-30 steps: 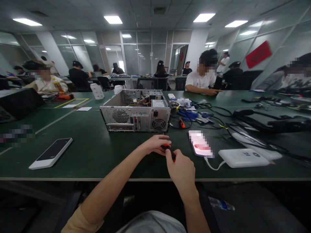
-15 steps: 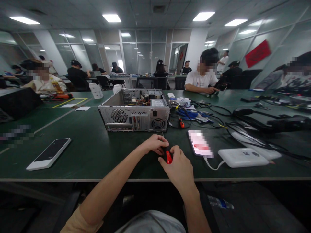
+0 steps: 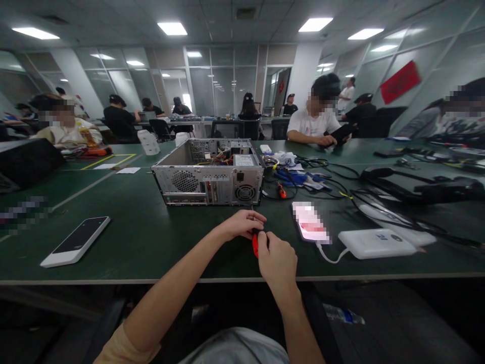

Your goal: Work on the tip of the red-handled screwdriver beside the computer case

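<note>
Both my hands meet over the green table (image 3: 151, 242) near its front edge. My right hand (image 3: 277, 262) is closed round the red and black handle of a screwdriver (image 3: 255, 244). My left hand (image 3: 242, 224) curls its fingers over the tool's far end, touching it. An open grey computer case (image 3: 209, 177) lies on its side just beyond my hands, its rear panel with fans facing me.
A phone (image 3: 78, 240) lies at the left. To the right sit a lit phone (image 3: 310, 225), cabled to a white power bank (image 3: 377, 242), and tangled cables and tools (image 3: 299, 177). Several people sit at this and farther tables. A bottle (image 3: 343, 314) lies on the floor.
My right hand has drawn in toward the left hand and turned the red handle more upright. The left hand has stayed in place over the tool.
</note>
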Tool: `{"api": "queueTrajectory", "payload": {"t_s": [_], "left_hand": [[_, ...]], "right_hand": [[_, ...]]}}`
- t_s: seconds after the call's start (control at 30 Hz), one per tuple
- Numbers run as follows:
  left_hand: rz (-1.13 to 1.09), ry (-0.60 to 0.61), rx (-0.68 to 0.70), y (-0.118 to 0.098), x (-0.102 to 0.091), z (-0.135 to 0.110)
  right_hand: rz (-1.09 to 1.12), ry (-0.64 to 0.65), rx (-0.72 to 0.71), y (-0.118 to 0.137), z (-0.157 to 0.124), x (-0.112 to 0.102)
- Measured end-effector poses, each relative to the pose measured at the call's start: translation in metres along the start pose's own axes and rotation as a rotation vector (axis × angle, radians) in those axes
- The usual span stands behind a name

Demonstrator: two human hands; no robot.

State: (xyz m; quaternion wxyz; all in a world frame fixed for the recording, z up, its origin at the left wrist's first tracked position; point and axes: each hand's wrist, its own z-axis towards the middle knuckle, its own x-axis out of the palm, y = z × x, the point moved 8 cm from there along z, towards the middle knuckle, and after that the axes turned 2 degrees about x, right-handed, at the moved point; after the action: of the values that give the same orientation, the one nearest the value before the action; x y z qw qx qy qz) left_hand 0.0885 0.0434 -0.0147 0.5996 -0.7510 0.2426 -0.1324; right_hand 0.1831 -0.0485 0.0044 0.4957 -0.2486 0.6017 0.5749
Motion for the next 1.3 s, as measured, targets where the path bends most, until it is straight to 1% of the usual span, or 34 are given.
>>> {"api": "queueTrajectory", "payload": {"t_s": [0.1, 0.17, 0.23, 0.33, 0.5, 0.57, 0.63, 0.77, 0.87, 0.93, 1.03, 1.1, 1.17, 1.3], "left_hand": [[-0.091, 0.016, -0.007, 0.006, -0.001, 0.004], [-0.096, -0.012, -0.006, 0.009, -0.004, 0.007], [-0.061, -0.048, 0.006, 0.009, -0.006, 0.008], [0.001, -0.077, 0.009, 0.009, -0.005, 0.008], [0.136, -0.154, 0.078, 0.003, -0.007, 0.009], [0.147, -0.129, 0.078, 0.002, -0.005, 0.009], [0.121, -0.088, 0.032, 0.003, -0.003, 0.008], [-0.022, -0.026, -0.06, 0.007, -0.002, 0.006], [-0.135, 0.044, -0.06, 0.01, -0.002, 0.008], [-0.169, 0.061, -0.054, 0.012, -0.005, 0.009], [-0.146, -0.001, -0.046, 0.013, -0.01, 0.009], [-0.101, -0.035, -0.044, 0.011, -0.01, 0.007], [-0.07, -0.05, -0.038, 0.009, -0.007, 0.006], [0.018, -0.092, -0.008, 0.006, -0.007, 0.006]], "right_hand": [[0.033, -0.006, 0.004, 0.0, -0.001, -0.001], [0.083, -0.038, -0.003, 0.001, -0.003, -0.004], [0.106, -0.058, -0.037, 0.004, -0.005, -0.006], [0.08, -0.028, -0.077, 0.007, -0.007, -0.004], [0.108, -0.007, -0.009, -0.002, -0.004, -0.003], [0.109, 0.01, -0.014, -0.002, -0.004, -0.002], [0.088, 0.03, -0.027, -0.002, -0.003, -0.001], [0.012, 0.072, -0.02, -0.003, -0.003, 0.001], [-0.016, 0.094, 0.002, -0.005, -0.002, 0.002], [-0.003, 0.084, 0.015, -0.006, -0.002, 0.0], [0.083, 0.005, 0.012, -0.006, -0.004, -0.006], [0.122, -0.035, -0.012, -0.004, -0.005, -0.008], [0.113, -0.044, -0.021, -0.003, -0.005, -0.007], [0.089, -0.047, 0.018, -0.006, -0.004, -0.003]]}}
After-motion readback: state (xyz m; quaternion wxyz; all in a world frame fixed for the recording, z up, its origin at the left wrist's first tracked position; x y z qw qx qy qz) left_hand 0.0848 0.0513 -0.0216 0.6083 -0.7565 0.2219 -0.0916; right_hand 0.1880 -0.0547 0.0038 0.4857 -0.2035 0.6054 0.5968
